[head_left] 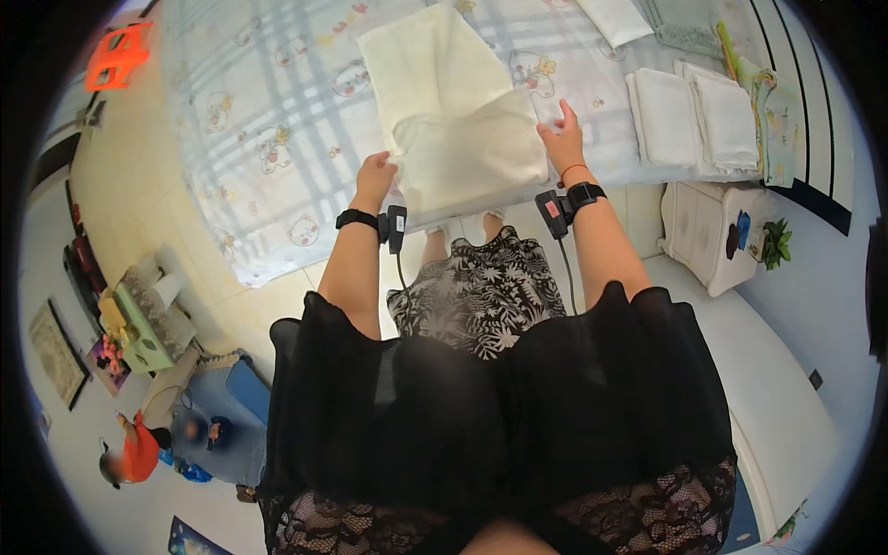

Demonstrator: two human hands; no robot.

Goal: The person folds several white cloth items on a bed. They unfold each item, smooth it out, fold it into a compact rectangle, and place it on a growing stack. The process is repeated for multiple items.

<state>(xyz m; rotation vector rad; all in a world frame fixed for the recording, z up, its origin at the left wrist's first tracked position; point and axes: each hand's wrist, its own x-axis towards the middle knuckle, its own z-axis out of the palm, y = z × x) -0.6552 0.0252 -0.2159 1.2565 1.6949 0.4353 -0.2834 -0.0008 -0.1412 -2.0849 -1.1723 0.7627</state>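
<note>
A cream cloth [467, 153] lies lengthwise on the bed in front of me, its near part doubled over in a wrinkled layer that reaches the bed's near edge. At its left edge, my left hand [375, 178] is closed, with the cloth's border pinched between thumb and fingers. My right hand [563, 143] is beside the right edge; its index finger stretches away from the thumb, and the thumb touches the cloth. Some fingers of this hand are hidden. Both wrists wear black straps with small box-shaped devices.
Folded white cloths [692, 118] are stacked at the right of the patterned bedsheet [277, 111]. Another white cloth [615, 20] lies farther back. A white bedside cabinet [708, 231] stands right of the bed. An orange plastic stool [118, 57] is far left; a person in orange [139, 451] is lower left.
</note>
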